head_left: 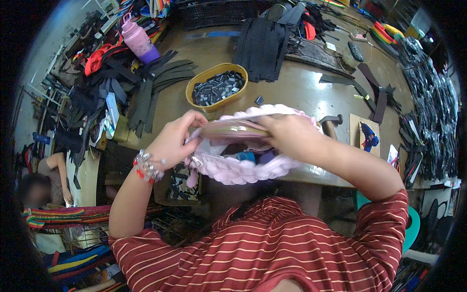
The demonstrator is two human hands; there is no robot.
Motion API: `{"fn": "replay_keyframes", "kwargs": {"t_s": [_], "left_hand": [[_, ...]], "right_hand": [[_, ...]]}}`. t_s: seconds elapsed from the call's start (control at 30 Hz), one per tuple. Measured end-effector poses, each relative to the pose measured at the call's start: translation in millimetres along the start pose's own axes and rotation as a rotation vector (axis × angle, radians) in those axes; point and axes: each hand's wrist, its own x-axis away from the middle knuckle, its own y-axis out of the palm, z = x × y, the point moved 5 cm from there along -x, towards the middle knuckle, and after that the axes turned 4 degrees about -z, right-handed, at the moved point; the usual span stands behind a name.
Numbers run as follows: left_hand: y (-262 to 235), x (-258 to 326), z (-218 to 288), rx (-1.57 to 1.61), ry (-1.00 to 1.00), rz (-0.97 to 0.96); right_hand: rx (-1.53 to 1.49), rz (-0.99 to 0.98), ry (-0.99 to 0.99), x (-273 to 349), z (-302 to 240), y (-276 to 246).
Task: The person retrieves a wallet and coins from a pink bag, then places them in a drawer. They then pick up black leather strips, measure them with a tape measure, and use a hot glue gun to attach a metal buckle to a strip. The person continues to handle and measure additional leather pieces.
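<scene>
A pale pink bag with a puffy, braided-looking body gapes at the table's near edge, in front of my chest. My left hand is closed on its left rim, thumb and fingers pinching the edge near a zipper pull. Inside the mouth, my right hand has its fingers closed on a flat, shiny pinkish pouch; the fingertips are partly hidden. Below the pouch, a blue item shows in the bag, its kind unclear. A beaded bracelet circles my left wrist.
Beyond the bag stands a yellow oval basin holding many small black pieces. Black strips lie behind it. A pink-purple bottle stands at back left. Bundled black straps line the right side. Another person is at far left.
</scene>
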Motion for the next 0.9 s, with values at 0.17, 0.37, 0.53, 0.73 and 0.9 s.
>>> {"fn": "replay_keyframes", "kwargs": {"t_s": [0.17, 0.37, 0.53, 0.73, 0.9], "left_hand": [[20.6, 46.2, 77.7, -0.63, 0.599, 0.319], [114.5, -39.4, 48.6, -0.655, 0.447, -0.298], [135.2, -58.5, 47.3, -0.415, 0.687, -0.336], [142.2, -62.7, 50.7, -0.874, 0.094, -0.518], [125.6, -65.4, 41.0, -0.741, 0.173, -0.486]], "right_hand": [[0.333, -0.045, -0.147, 9.6, -5.4, 22.8], [0.464, 0.17, -0.015, 0.5, -7.0, 20.2], [0.494, 0.142, -0.045, -19.1, -3.5, 27.8], [0.26, 0.037, -0.197, -47.4, 21.4, 26.4], [0.277, 0.254, -0.241, -31.8, -10.1, 14.5]]}}
